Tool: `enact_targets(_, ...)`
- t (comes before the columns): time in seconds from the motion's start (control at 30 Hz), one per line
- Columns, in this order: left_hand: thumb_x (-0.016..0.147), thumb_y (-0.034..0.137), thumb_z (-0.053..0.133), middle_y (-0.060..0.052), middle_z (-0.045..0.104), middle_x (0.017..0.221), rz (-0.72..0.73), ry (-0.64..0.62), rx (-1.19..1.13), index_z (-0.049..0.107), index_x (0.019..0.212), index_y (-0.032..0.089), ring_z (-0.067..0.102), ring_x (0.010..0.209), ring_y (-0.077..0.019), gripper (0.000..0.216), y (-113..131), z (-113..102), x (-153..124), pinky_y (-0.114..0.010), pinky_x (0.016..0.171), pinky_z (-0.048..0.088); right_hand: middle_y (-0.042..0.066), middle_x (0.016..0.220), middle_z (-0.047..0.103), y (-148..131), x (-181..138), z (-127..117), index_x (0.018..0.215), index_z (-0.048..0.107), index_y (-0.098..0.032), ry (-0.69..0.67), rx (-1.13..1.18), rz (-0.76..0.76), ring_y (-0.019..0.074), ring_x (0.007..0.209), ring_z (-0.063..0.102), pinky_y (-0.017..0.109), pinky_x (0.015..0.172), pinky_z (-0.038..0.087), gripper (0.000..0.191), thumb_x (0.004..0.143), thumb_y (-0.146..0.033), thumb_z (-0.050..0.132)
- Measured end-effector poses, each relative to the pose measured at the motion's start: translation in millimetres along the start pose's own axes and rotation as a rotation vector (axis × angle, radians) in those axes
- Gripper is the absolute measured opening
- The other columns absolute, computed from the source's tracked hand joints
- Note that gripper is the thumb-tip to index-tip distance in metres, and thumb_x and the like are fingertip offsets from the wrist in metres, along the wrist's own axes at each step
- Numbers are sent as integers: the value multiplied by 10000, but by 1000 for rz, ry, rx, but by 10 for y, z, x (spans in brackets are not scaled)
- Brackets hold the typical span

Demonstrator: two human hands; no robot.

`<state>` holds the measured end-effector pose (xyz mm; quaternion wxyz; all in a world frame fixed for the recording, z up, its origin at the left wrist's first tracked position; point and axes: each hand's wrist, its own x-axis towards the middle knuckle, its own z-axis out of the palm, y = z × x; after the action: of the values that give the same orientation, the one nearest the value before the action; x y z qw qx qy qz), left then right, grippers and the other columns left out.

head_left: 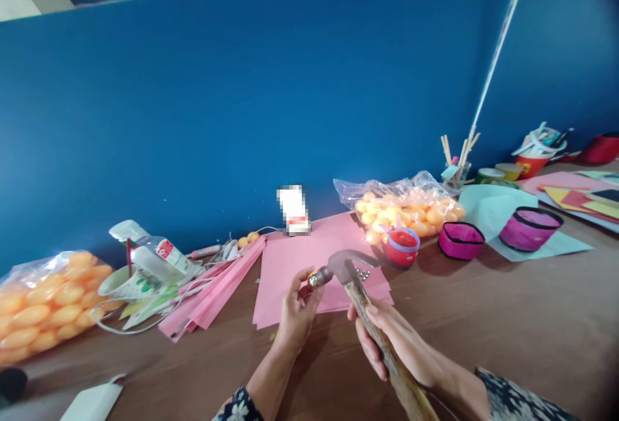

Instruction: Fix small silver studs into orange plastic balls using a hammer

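Observation:
My right hand [403,343] grips the wooden handle of a claw hammer [344,267]. The hammer's striking face points left, toward my left hand [296,319]. Between the thumb and fingers of that hand is a small shiny gold-and-reddish piece [312,279], partly hidden; its kind I cannot make out. The hammer face is right at this piece, seemingly touching it. Under and behind both lies a stack of pink paper [290,292]. On the paper, partly behind the hammer, is a little heap of small silvery metal bits [362,273].
Bags of orange balls [62,295] stand left and back right [411,211]. A red cup [403,247] and two magenta fabric rings [461,240] sit to the right. A phone [294,209] leans against the blue wall [242,98]. Pink strips [217,289] and a bottle [169,253] lie left.

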<state>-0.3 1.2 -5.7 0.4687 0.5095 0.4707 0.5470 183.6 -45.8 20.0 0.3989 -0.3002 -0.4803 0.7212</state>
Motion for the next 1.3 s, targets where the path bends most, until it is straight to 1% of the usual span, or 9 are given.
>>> enact_targets(0.2, 749, 327, 591, -85, 598, 1106, -1, 20, 4, 480, 1172, 204, 556, 1029, -212, 454, -8, 17, 6, -351, 892, 429, -54, 558, 474, -36, -17, 14, 957, 426, -170, 21, -8, -16, 54, 365, 434, 163, 367, 363, 316, 902, -442, 274)
enact_targets(0.4, 770, 387, 556, -90, 550, 1176, -36, 65, -17, 426, 1239, 243, 561, 1022, -215, 508, -1, 30, 9, -318, 797, 483, -56, 555, 473, -18, -9, 17, 954, 423, -169, 37, -15, 3, 55, 364, 436, 162, 366, 362, 331, 897, -458, 272)
enact_targets(0.53, 755, 403, 570, -88, 561, 1162, -51, 48, -20, 472, 1192, 224, 591, 965, -198, 482, 2, 25, 3, -300, 770, 497, -54, 556, 478, -27, 1, 17, 941, 426, -171, 27, -48, 21, 54, 365, 438, 159, 368, 359, 341, 891, -472, 276)
enact_targets(0.63, 721, 382, 615, -88, 582, 1129, -49, 41, -42, 501, 1149, 196, 606, 946, -198, 480, 20, 25, 3, -311, 813, 487, -56, 546, 472, -50, 1, 18, 932, 424, -174, 29, -47, 19, 56, 356, 428, 163, 362, 353, 350, 881, -491, 286)
enact_targets(0.77, 687, 304, 665, -79, 633, 1024, -26, 16, -67, 466, 1156, 178, 614, 940, -196, 525, 27, 23, 7, -331, 869, 464, -51, 559, 478, -49, -5, 7, 959, 427, -172, 38, -38, 8, 62, 371, 439, 172, 374, 365, 357, 879, -491, 290)
enact_targets(0.83, 685, 299, 665, -78, 638, 1005, -33, 34, -62, 462, 1151, 176, 623, 921, -195, 523, 23, 21, 7, -340, 860, 473, -50, 567, 478, -36, -6, 5, 978, 427, -171, 46, -21, 3, 62, 374, 439, 173, 373, 364, 361, 881, -488, 286)
enact_targets(0.97, 686, 321, 658, -92, 630, 1030, -65, 63, -47, 474, 1138, 169, 626, 913, -207, 511, 34, 24, -2, -346, 825, 494, -54, 560, 471, -23, -3, 18, 981, 424, -173, 57, 6, -7, 61, 364, 429, 173, 366, 353, 370, 875, -502, 291)
enact_targets(1.17, 683, 309, 659, -97, 630, 1034, -38, 9, -7, 513, 1093, 158, 611, 932, -208, 461, 57, 39, -13, -328, 823, 483, -60, 539, 464, -64, -3, 37, 931, 425, -175, 30, -12, 12, 60, 353, 423, 172, 364, 348, 370, 863, -520, 308)
enact_targets(1.3, 695, 315, 646, -85, 634, 1011, -43, 30, -8, 511, 1087, 163, 614, 898, -187, 442, 26, 40, -3, -296, 784, 487, -62, 542, 466, -74, -17, 38, 953, 421, -179, 30, -6, 3, 62, 359, 427, 174, 368, 351, 362, 865, -513, 313)
